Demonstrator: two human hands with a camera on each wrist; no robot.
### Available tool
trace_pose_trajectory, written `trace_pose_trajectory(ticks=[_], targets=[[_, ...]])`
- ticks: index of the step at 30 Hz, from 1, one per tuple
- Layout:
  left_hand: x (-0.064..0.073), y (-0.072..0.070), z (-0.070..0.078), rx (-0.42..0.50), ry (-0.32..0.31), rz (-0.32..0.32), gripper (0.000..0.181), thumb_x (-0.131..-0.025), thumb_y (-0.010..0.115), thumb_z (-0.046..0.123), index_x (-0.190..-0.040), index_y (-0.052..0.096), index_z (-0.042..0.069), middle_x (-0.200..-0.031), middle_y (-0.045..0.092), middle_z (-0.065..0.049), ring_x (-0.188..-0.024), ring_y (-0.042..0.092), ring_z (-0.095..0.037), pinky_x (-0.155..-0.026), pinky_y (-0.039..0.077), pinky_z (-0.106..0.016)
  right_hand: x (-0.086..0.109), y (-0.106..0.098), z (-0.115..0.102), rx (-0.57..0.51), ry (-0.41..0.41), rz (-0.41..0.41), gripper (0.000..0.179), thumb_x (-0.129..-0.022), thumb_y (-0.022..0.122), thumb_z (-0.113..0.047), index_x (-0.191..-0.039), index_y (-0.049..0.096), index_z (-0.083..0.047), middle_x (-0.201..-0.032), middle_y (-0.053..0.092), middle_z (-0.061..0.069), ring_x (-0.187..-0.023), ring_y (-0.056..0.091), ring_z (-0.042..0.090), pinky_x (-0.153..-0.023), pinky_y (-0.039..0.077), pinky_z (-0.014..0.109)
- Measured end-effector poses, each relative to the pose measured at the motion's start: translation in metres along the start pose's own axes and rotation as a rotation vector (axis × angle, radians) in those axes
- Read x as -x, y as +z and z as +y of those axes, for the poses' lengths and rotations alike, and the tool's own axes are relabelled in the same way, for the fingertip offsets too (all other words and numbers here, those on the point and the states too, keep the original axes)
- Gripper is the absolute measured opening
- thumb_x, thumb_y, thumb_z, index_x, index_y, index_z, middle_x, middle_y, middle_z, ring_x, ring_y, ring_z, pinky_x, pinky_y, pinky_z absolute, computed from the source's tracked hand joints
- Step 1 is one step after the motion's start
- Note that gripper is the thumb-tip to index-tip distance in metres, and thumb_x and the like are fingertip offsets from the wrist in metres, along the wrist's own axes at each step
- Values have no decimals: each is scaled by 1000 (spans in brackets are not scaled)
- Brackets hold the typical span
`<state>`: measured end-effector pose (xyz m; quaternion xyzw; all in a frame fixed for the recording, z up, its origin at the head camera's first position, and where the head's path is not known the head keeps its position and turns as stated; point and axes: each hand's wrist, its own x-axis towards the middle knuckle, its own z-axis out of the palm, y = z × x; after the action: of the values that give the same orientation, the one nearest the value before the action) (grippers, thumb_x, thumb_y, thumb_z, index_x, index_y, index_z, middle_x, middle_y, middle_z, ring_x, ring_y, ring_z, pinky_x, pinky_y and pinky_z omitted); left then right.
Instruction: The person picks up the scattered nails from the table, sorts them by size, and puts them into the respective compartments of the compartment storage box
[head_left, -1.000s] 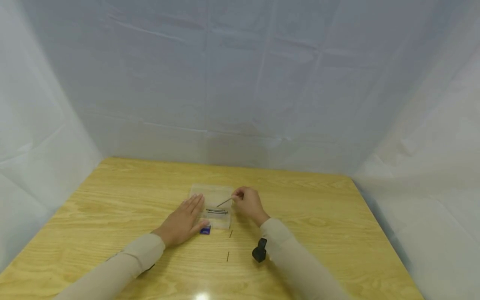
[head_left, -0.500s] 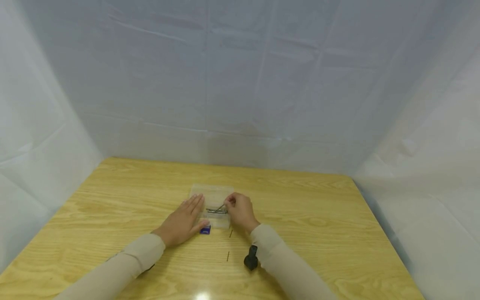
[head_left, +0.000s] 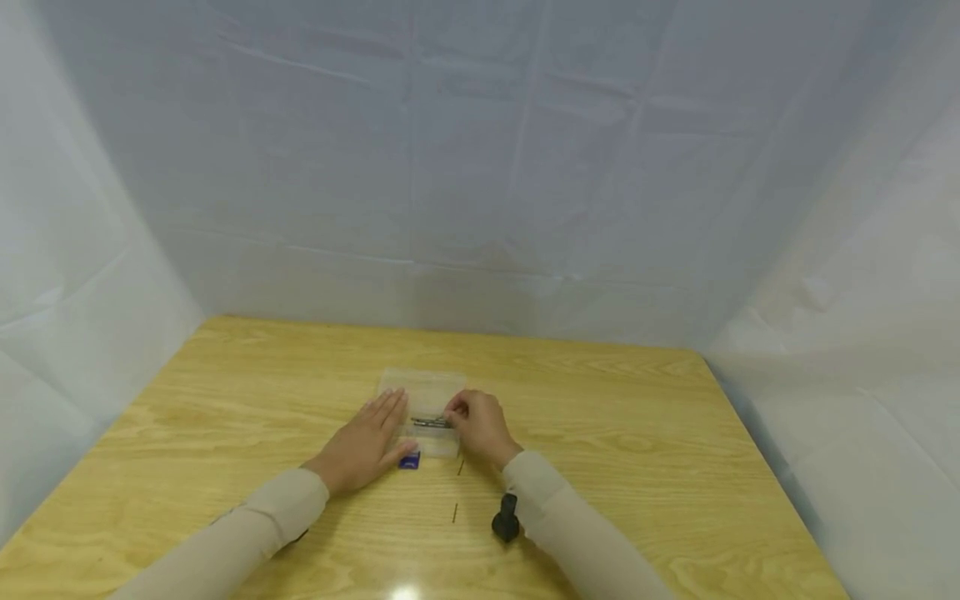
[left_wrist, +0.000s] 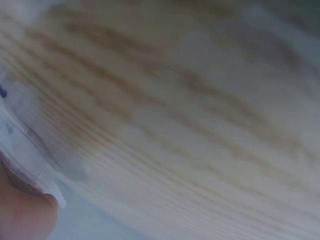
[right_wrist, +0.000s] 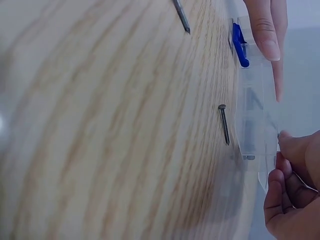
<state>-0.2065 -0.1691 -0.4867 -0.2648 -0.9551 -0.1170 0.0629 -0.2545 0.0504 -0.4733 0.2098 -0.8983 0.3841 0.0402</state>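
Observation:
A clear plastic box (head_left: pixel 423 382) lies with its lid folded back in the middle of the table. Several nails (head_left: pixel 427 423) lie side by side inside it. My left hand (head_left: pixel 363 443) rests on the box's left side with straight fingers, its thumb by the blue latch (head_left: pixel 408 461). Over the right part of the box, my right hand (head_left: pixel 482 429) pinches a nail between thumb and fingertips, low against the other nails; the fingers mostly hide it. In the right wrist view, the right fingertips are at the wall of the box (right_wrist: pixel 255 120).
Two loose nails lie on the wooden table (head_left: pixel 615 433) in front of the box: one nail (right_wrist: pixel 224 125) close to it, another nail (right_wrist: pixel 182 17) nearer the person. A black wrist camera (head_left: pixel 506 518) hangs under the right sleeve. White sheeting (head_left: pixel 480 167) encloses the back and sides.
My right hand has moved left and down, bringing its nail from above the box down to the nails inside. The left hand has stayed in place.

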Motion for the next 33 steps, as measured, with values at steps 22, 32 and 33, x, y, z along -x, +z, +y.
trace_pose_trajectory(ticks=[22, 32, 33], targets=[[-2, 0, -1, -23, -11, -25, 78, -100, 38, 51, -149, 20, -6, -156, 20, -22, -144, 18, -37, -118, 17, -48, 0, -8, -1, -49, 7, -31, 7, -88, 69, -10, -83, 71, -6, -76, 66, 1, -65, 53, 6, -57, 47, 19], [-4, 0, -1, -10, -10, -24, 78, -100, 39, 51, -150, 19, -6, -156, 19, -22, -144, 18, -37, -118, 17, -48, 3, -23, 5, -79, 30, -83, 10, -91, 67, -14, -90, 73, -6, -83, 69, 1, -72, 59, 9, -64, 52, 23], [-4, 0, -1, -11, -10, -24, 78, -100, 38, 51, -150, 19, -6, -156, 19, -22, -144, 18, -37, -118, 17, -48, 5, -26, 5, -79, 23, -86, 10, -90, 67, -14, -91, 73, -5, -84, 69, 2, -72, 59, 10, -65, 52, 24]])
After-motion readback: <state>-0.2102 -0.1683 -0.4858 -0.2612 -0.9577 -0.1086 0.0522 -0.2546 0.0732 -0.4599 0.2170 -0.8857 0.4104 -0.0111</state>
